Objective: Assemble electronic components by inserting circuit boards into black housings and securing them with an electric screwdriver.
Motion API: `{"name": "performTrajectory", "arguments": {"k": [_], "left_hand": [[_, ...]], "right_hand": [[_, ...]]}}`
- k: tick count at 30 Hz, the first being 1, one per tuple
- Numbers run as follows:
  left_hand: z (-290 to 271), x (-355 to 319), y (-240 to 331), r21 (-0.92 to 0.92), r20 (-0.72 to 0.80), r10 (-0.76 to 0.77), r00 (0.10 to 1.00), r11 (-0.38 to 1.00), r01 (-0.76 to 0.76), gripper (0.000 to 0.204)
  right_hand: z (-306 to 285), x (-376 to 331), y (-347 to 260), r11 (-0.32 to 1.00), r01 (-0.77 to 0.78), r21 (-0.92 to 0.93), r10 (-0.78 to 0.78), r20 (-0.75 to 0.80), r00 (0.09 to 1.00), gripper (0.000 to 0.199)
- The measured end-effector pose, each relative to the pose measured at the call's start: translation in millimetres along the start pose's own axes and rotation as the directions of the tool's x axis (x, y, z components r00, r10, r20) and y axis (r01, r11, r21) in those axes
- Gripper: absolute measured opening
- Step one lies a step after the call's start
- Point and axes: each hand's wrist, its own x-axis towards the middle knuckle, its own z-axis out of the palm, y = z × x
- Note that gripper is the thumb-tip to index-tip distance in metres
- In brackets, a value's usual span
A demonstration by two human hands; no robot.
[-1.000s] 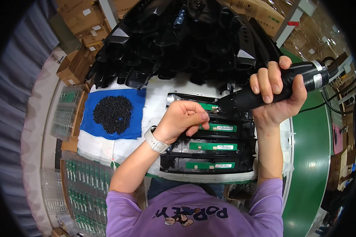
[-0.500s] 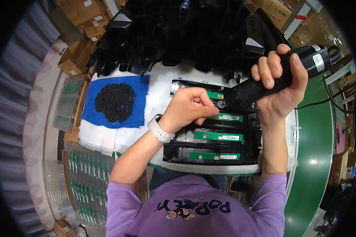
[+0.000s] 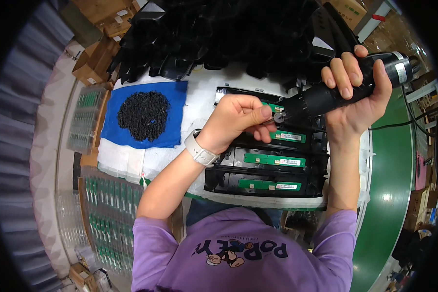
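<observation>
My right hand (image 3: 357, 100) is wrapped round a black electric screwdriver (image 3: 309, 102), held slanted with its tip down to the left. Close to that tip, my left hand (image 3: 236, 119) has thumb and forefinger pinched together. Whatever lies between them is too small to make out. Beneath both hands, several long black plastic panels (image 3: 224, 176) lie in a row, each carrying a narrow green circuit board (image 3: 274, 159) with a white label. My left hand partly covers the upper panels. A heap of small black screws (image 3: 143, 117) rests on a blue cloth (image 3: 175, 109) to the left.
Large black plastic parts (image 3: 228, 39) are piled at the far side of the white table (image 3: 199, 92). Trays of green circuit boards (image 3: 109, 214) stand at the left. Cardboard boxes (image 3: 92, 63) sit behind them. A green surface (image 3: 384, 194) runs along the right, near the tool's cable (image 3: 394, 125).
My left fingertips have risen from beside a circuit board to the screwdriver's tip. The screwdriver stays over about the same spot, while the whole view has shifted slightly.
</observation>
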Motion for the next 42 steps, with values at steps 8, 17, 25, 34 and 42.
{"name": "performTrajectory", "arguments": {"k": [8, 17, 25, 34, 42], "left_hand": [[-26.5, 11.5, 8.3, 0.124, -0.359, 0.129, 0.924, 0.988, -0.09, 0.024], [-31.5, 9.4, 7.1, 0.067, -0.309, 0.171, 0.936, 0.985, -0.158, 0.017], [-36.2, 10.1, 8.8, 0.05, -0.294, 0.183, 0.938, 0.983, -0.176, 0.019], [-43.4, 12.7, 6.0, 0.007, -0.347, 0.198, 0.917, 0.978, -0.209, 0.018], [-32.8, 12.5, 1.6, -0.007, -0.354, 0.152, 0.923, 0.986, -0.165, 0.015]], "right_hand": [[-9.9, 15.5, 37.2, 0.948, 0.08, -0.308, -0.046, 0.117, 0.992, 0.022], [-9.3, 17.1, 78.5, 0.886, 0.094, -0.454, -0.039, 0.131, 0.991, 0.016], [-4.1, 19.1, 86.2, 0.852, 0.071, -0.519, -0.003, 0.13, 0.991, 0.015], [7.4, 19.4, 92.5, 0.713, 0.078, -0.696, 0.123, 0.233, 0.965, 0.015], [4.0, 13.5, 91.9, 0.714, 0.122, -0.689, 0.111, 0.284, 0.952, 0.015]]}}
